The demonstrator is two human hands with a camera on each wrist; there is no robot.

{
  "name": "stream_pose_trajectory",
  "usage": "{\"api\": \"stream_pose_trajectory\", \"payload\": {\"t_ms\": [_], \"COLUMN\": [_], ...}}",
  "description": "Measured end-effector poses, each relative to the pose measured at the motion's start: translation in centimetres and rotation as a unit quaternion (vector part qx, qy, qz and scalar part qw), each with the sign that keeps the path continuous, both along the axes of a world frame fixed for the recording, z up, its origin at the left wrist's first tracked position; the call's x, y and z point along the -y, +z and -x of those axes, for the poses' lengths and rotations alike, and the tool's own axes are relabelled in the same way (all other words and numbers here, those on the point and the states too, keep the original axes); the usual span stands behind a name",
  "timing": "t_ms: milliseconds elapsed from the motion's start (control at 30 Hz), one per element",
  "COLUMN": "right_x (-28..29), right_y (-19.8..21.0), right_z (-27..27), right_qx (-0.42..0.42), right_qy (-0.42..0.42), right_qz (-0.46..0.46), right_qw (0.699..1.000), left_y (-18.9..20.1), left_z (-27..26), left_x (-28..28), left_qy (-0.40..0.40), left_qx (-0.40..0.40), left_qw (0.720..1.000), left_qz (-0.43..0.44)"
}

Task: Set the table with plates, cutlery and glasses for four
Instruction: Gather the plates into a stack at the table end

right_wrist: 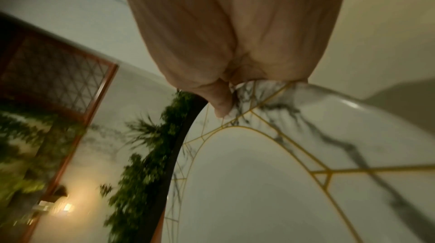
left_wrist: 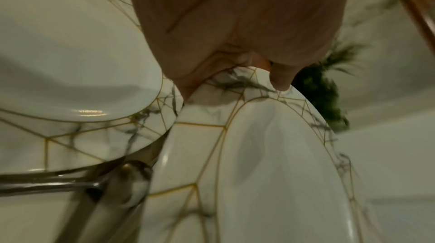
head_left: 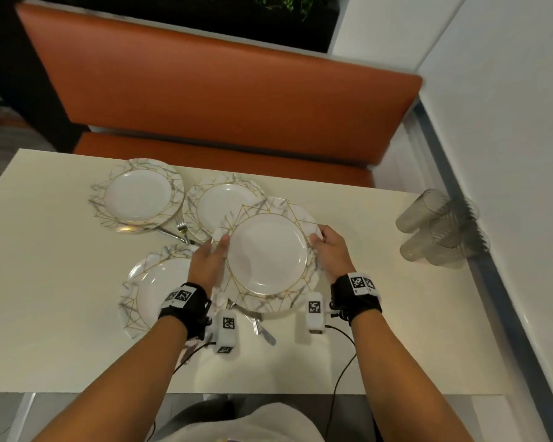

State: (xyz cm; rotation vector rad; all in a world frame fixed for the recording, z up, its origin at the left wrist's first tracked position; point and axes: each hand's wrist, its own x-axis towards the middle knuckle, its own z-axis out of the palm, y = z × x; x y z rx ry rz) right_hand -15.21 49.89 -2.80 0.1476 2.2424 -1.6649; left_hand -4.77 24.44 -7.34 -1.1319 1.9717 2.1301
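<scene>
I hold a white plate with a marble and gold rim [head_left: 266,254] above the table, raised and tilted. My left hand [head_left: 208,262] grips its left rim with the thumb on top [left_wrist: 281,77]. My right hand [head_left: 329,250] grips its right rim, thumb on the marble band [right_wrist: 221,105]. Three more matching plates lie on the table: one at the far left [head_left: 138,196], one behind the held plate [head_left: 217,202], one at the near left [head_left: 154,291]. Forks and knives [head_left: 181,232] lie between the plates, more cutlery [head_left: 259,327] under the held plate.
Several smoky tumblers [head_left: 441,231] lie and stand at the table's right edge by the wall. An orange bench [head_left: 224,100] runs along the far side. The cream table [head_left: 380,346] shows bare surface at the near right and far left.
</scene>
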Motion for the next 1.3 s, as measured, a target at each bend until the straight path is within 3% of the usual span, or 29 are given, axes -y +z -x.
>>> {"api": "stream_pose_trajectory", "payload": {"t_ms": [267,467,700,967,1167,1300], "right_x": [6.7,9.7,13.1,14.1,10.7,7.4], "right_y": [0.7,-2.2,-6.9,-10.5,-7.8,-3.8], "right_z": [5.7,9.2,12.7,14.3,16.3,18.2], "right_qx": [0.024,0.057,0.136,0.134,0.100,0.020], "right_qy": [0.125,0.102,0.048,0.087,0.064,0.053], "right_qz": [0.002,-0.028,-0.181,-0.264,-0.220,-0.212], "right_qw": [0.992,0.993,0.973,0.951,0.968,0.976], "left_y": [3.2,2.4,1.6,1.2,1.1,1.0], "left_z": [0.7,0.0,-1.7,-1.7,0.1,0.8], "left_x": [3.5,6.1,9.1,10.1,9.6,9.9], "left_qy": [0.151,0.206,0.251,0.282,0.272,0.269], "left_qx": [-0.043,-0.066,-0.050,-0.048,-0.054,-0.060], "left_qw": [0.988,0.976,0.966,0.956,0.958,0.958], "left_qz": [-0.008,0.014,0.035,0.056,0.071,0.074]}}
